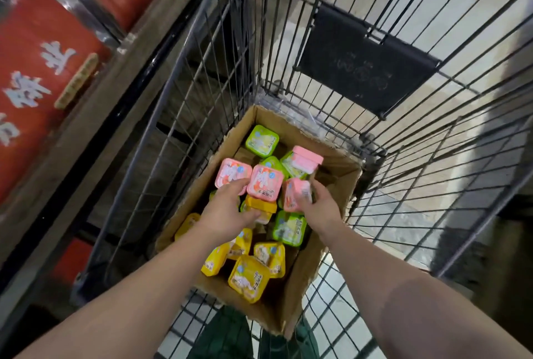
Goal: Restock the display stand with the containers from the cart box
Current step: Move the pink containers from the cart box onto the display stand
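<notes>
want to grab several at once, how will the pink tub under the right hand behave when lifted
The pink tub looks like rigid moulded plastic, so it should probably keep its shape in the right hand. It seems small enough for one hand, so likely light. Its glossy sides may be a bit slippery. It lies tilted among loose tubs in the cardboard box, so neighbours might shift.

Bare forearms, dark green trousers (222, 338)

I see pale floor tiles (450, 49) through the bars of a dark wire cart (288, 26), which carries a black placard (366, 65) on its far wall. At left I note a grey-brown shelf edge (95, 104) with red signs (37, 75) bearing white characters; lighting is dim and even.
</notes>
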Demonstrator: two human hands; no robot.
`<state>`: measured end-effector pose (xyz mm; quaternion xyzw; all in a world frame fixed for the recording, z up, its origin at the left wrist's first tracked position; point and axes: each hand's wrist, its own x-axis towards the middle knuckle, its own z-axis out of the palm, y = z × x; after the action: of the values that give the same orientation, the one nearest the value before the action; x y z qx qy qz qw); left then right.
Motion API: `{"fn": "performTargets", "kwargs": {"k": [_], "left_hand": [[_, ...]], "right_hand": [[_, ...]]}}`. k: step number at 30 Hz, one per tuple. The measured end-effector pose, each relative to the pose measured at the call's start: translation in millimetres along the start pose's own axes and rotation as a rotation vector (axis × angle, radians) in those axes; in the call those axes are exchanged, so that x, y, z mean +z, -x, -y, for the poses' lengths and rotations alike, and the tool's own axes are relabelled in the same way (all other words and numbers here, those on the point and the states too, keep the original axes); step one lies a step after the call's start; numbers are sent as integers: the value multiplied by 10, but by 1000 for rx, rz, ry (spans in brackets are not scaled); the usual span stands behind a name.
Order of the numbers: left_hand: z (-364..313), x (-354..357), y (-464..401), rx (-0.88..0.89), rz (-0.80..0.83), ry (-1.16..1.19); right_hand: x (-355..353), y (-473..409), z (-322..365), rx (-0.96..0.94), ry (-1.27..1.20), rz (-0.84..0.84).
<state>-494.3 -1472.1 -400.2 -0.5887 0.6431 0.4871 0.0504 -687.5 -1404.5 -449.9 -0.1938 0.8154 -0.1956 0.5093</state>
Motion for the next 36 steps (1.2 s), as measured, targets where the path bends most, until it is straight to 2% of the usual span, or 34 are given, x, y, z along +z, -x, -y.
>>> {"fn": "performTargets", "kwargs": {"k": [2, 8, 10, 12, 13, 15, 19, 21, 22, 24, 26, 27, 33, 36], "left_hand": [[6, 42, -6, -16, 4, 29], [-91, 67, -9, -5, 8, 93], [-130, 34, -24, 2, 6, 122], [-188, -2, -22, -21, 17, 210], [-220, -15, -19, -39, 22, 279], [-304, -23, -9, -81, 39, 428], [-385, -42, -38, -190, 110, 711], [-352, -83, -53, -214, 128, 755], [-317, -100, -57, -233, 128, 773], [-229, -134, -61, -272, 98, 809], [-119, -149, -67, -298, 60, 816], [-64, -152, -71, -308, 52, 807], [157, -160, -84, -324, 23, 846], [232, -174, -80, -315, 38, 840]], "right_hand": [[5, 29, 45, -79, 75, 8], [12, 86, 165, -102, 141, -24], [-18, 129, 201, -72, 17, -89], [-45, 191, 244, -30, -221, -149], [-57, 228, 281, -12, -376, -121], [-69, 323, 349, -13, -582, 41], [-130, 502, 520, -59, -645, 412], [-150, 497, 561, -41, -595, 478], [-147, 440, 555, -11, -543, 429], [-136, 252, 494, 74, -479, 189], [-128, 40, 427, 204, -554, -44], [-126, -53, 417, 251, -603, -92], [-79, -395, 520, 349, -647, -110], [-31, -389, 511, 352, -779, -76]]}}
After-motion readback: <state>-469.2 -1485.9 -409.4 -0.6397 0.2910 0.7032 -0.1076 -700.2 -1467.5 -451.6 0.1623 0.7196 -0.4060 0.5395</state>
